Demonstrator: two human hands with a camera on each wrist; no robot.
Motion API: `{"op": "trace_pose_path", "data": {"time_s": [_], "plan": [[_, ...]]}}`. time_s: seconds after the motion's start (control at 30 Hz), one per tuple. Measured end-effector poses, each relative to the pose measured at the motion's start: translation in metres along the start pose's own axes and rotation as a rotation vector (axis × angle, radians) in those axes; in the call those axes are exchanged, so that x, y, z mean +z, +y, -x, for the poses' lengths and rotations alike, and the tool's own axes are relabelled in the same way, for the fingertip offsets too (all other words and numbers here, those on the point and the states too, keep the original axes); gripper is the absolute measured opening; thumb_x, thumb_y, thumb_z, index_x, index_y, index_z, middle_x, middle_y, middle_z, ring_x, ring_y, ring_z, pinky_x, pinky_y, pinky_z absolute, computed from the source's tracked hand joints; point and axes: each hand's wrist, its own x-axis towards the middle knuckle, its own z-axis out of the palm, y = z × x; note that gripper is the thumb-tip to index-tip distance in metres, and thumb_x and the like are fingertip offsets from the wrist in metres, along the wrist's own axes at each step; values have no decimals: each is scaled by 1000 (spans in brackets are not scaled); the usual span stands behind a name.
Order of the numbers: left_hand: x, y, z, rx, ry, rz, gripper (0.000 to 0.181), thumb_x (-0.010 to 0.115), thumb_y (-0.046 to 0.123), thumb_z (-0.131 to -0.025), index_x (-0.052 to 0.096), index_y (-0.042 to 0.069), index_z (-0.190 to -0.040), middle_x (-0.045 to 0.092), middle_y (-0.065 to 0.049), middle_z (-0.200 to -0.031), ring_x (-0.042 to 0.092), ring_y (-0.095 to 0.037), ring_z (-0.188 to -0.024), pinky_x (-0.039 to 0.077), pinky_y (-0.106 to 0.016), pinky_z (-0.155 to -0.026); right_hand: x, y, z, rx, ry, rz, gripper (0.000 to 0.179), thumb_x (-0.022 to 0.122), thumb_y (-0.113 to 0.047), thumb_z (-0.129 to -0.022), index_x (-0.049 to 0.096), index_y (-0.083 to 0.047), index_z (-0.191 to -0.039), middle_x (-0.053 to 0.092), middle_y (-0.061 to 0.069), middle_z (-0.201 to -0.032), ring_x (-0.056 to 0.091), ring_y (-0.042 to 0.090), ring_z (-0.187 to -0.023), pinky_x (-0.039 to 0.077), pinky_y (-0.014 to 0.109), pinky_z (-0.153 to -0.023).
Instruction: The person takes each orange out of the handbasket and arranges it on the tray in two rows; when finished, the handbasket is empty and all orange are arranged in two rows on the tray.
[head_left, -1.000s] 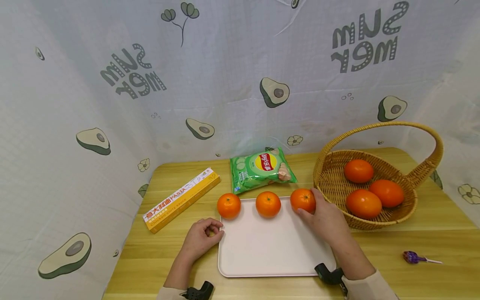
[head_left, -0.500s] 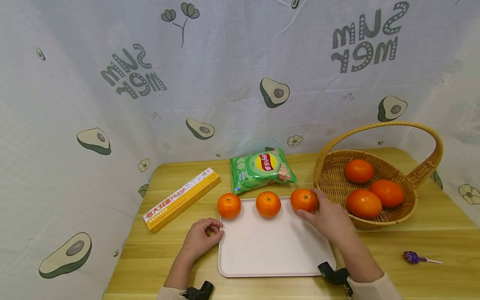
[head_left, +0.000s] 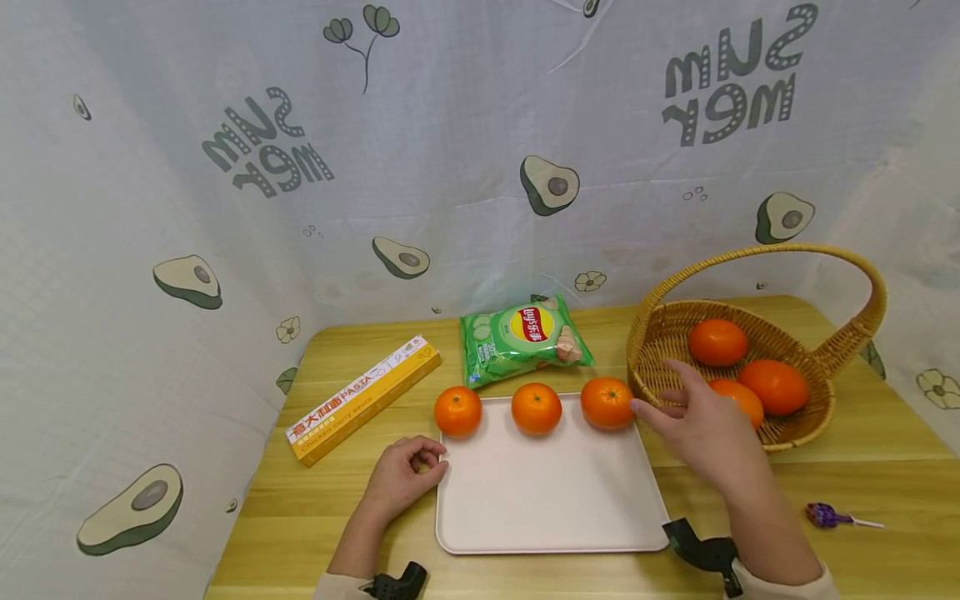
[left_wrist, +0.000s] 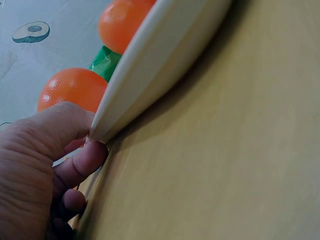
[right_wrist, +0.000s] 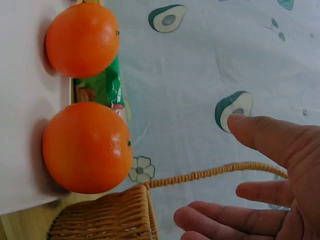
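Observation:
An off-white tray (head_left: 551,500) has three oranges along its back edge: a left orange (head_left: 458,412), a middle orange (head_left: 536,408) and a right orange (head_left: 607,403). My left hand (head_left: 405,479) is at the tray's left side. In the left wrist view, its thumb and a finger pinch the rim (left_wrist: 137,75). My right hand (head_left: 708,433) hovers in front of the wicker basket (head_left: 675,346), fingers spread and holding nothing. Its thumb points toward the right orange. The right wrist view shows a gap between this hand and the nearest orange (right_wrist: 87,147).
More oranges (head_left: 772,387) lie in the basket, one partly hidden by my right hand. A green chip bag (head_left: 522,340) sits behind the tray, a yellow pasta box (head_left: 363,400) at left. A purple-wrapped lollipop (head_left: 825,515) lies at right. A printed curtain (head_left: 465,167) hangs behind.
My right hand has let go of the right orange and moved right toward the basket, its fingers spreading. That orange stays on the tray's back right corner. My left hand has not moved.

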Motion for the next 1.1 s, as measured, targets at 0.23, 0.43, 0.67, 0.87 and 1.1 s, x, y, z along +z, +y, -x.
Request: {"op": "trace_pose_path", "data": {"time_s": [0.23, 0.43, 0.67, 0.87, 1.1], "plan": [[0, 1, -1, -5, -5, 4, 14, 83, 20, -83, 74, 21, -94, 63, 9, -79, 49, -7, -69, 41, -21, -64, -13, 17, 1, -94, 224, -44, 80, 72, -48, -93, 40, -8, -153, 69, 25, -126, 68, 47, -109, 52, 62, -84], [-1, 2, -1, -11, -8, 7, 13, 83, 20, -83, 74, 21, -94, 64, 8, -80, 50, -7, -69, 42, -21, -64, -21, 38, -5, -105, 245, -44, 75, 75, -45, -91, 45, -7, -149, 63, 22, -135, 58, 50, -118, 46, 64, -87], [-2, 3, 0, -16, -13, 7, 13, 82, 20, -84, 74, 21, -94, 64, 8, -80, 50, -7, -70, 42, -20, -65, -29, 68, -12, -27, 175, -81, 80, 74, -48, -91, 43, -9, -153, 51, 28, -146, 49, 52, -125, 43, 66, -89], [-2, 2, 0, -22, -14, 6, 13, 82, 20, -84, 74, 21, -94, 64, 8, -80, 50, -7, -70, 42, -20, -65, -32, 90, -17, -4, 147, -57, 82, 72, -51, -91, 42, -6, -153, 45, 32, -146, 43, 57, -126, 39, 71, -91], [-1, 2, -1, -15, -12, -4, 13, 82, 21, -84, 74, 22, -94, 64, 9, -80, 50, -7, -70, 42, -20, -65, -33, 104, -20, -13, 94, 18, 84, 71, -50, -92, 39, -2, -153, 36, 39, -148, 41, 60, -120, 38, 73, -90]]}}
